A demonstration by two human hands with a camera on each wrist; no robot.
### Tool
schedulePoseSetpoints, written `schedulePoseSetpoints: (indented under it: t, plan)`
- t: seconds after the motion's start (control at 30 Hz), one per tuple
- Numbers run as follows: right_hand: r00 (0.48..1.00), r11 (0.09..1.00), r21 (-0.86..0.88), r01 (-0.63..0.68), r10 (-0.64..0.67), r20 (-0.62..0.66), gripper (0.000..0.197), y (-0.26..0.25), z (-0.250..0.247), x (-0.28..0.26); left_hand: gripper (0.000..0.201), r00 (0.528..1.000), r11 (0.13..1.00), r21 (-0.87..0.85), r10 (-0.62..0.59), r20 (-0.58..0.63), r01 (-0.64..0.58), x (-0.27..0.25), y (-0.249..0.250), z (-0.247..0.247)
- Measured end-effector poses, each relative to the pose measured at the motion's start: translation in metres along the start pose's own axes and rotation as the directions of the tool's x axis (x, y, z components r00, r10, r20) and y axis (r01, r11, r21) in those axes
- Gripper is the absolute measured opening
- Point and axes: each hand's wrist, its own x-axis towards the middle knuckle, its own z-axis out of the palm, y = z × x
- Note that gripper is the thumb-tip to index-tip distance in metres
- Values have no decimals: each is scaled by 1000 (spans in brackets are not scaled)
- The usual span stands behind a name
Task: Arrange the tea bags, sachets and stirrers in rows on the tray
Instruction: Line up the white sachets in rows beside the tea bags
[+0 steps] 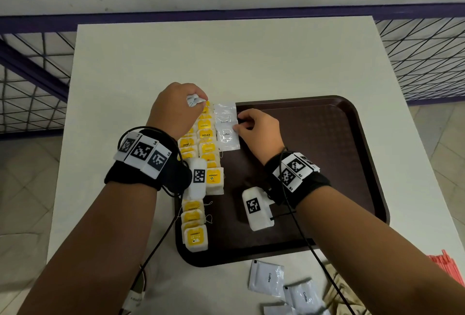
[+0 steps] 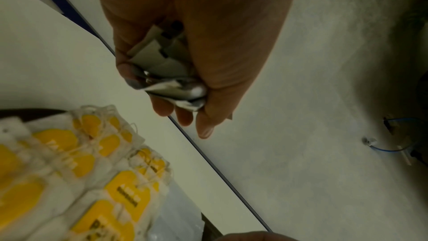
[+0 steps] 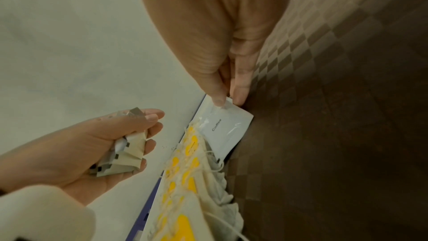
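A dark brown tray point(image 1: 352, 143) lies on the white table. Yellow-labelled tea bags point(image 1: 206, 138) fill two rows along its left side, seen blurred in the left wrist view as tea bags point(image 2: 92, 171). Two white coffee sachets point(image 1: 226, 126) lie end to end beside them. My right hand point(image 1: 239, 124) pinches the right edge of one coffee sachet point(image 3: 228, 129) between thumb and finger point(image 3: 241, 87). My left hand point(image 1: 198, 102) hovers above the far end of the tea bag rows and grips a bunch of sachets point(image 2: 166, 72), also visible as a crumpled bunch point(image 3: 122, 155).
Loose coffee sachets point(image 1: 266, 279) lie on the table in front of the tray. Red stirrers point(image 1: 448, 267) show at the lower right edge. The right half of the tray is bare. A purple railing with wire mesh point(image 1: 422, 58) runs behind the table point(image 1: 226, 63).
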Motion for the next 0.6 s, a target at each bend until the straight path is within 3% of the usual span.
schedulePoseSetpoints:
  t: [0.13, 0.23, 0.3, 0.37, 0.4, 0.43, 0.6]
  plan:
    - [999, 999, 42, -32, 34, -31, 20, -2, -3, -3, 14, 1000, 996, -86, -12, -1, 12, -3, 3, 0]
    - [995, 979, 200, -38, 55, -78, 15, -13, -15, -13, 14, 1000, 942, -335, -16, 22, 23, -12, 15, -2]
    - [996, 872, 481, -92, 89, 28, 18, -27, -25, -27, 19, 995, 778, -621, -57, 84, 97, -25, 28, 0]
    - [964, 618, 745, -253, 97, 247, 25, -42, -32, -45, 27, 980, 506, -840, -61, 189, 194, -40, 40, 5]
    - [938, 501, 800, -330, 75, 340, 30, -47, -34, -53, 29, 973, 407, -885, -44, 228, 226, -48, 43, 10]
    - [915, 435, 817, -379, 43, 402, 35, -48, -36, -60, 30, 969, 371, -898, -18, 246, 235, -55, 47, 16]
    - [882, 375, 824, -424, -38, 470, 36, -40, -35, -86, 30, 963, 480, -859, 93, 252, 179, -83, 52, 34]
